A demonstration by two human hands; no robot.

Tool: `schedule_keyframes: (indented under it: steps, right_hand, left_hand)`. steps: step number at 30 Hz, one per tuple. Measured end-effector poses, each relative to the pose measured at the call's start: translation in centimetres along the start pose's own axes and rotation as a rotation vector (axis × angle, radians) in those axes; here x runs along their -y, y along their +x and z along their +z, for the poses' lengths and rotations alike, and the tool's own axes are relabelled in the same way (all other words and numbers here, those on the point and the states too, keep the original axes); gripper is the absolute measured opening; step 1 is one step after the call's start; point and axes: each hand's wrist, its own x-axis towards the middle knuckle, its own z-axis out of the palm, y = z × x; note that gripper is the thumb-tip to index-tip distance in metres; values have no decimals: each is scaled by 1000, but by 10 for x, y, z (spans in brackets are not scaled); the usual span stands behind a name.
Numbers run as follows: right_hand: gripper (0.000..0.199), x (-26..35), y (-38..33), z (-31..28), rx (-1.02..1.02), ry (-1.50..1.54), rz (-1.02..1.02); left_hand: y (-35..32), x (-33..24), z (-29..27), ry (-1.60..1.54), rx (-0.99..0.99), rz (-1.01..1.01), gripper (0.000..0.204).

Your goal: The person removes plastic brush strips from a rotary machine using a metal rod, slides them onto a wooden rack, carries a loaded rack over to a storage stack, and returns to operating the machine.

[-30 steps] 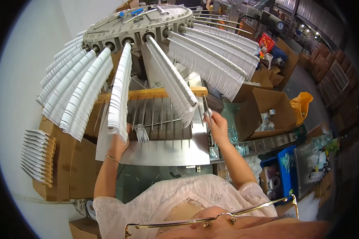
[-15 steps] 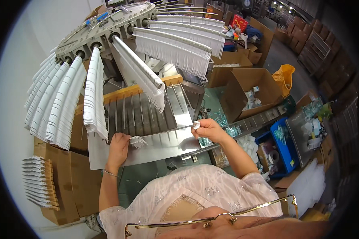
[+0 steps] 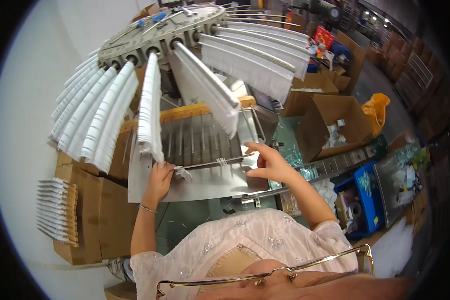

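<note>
My left hand [image 3: 161, 180] is closed around the left end of a thin metal rod [image 3: 200, 164], which lies level above a shiny metal tray. A small bunch of white strips [image 3: 184, 173] hangs from the rod right beside my left fingers. Farther along sit a few small white pieces [image 3: 222, 161], slightly blurred. At the rod's right end, my right hand [image 3: 269, 164] is open, thumb and forefinger spread apart with nothing between them. Behind the rod, a wooden bar [image 3: 195, 109] carries several similar metal rods that slope toward me over the tray.
Overhead stands a round metal machine [image 3: 160, 37] with radiating rods of white strips [image 3: 149, 110]. Loaded rods [image 3: 55, 210] rest on a carton [image 3: 112, 220] at left. To the right are an open cardboard box [image 3: 330, 125], a blue bin [image 3: 370, 200] and a yellow bag [image 3: 376, 112].
My right hand has let go of the small white bunch and spread its fingers. White pieces now show midway along the rod. The whole view has shifted, with the machine appearing farther right.
</note>
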Motion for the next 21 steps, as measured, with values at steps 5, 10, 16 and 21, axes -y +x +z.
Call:
schedule_keyframes:
  steps: [5,10,16,21]
  right_hand:
    - [25,-19,18,26,68,207,-49]
    - [12,-64,61,38,-127,-159,-129]
    - [15,-76,87,27,-260,-655,-470]
    - [16,-78,67,-25,-424,-291,-239]
  left_hand:
    - [-2,18,1,185,-54,-33,12]
    - [13,42,26,348,-125,-31,24]
    - [36,16,25,448,-108,29,45]
    - [7,74,-27,-293,-489,-393,47]
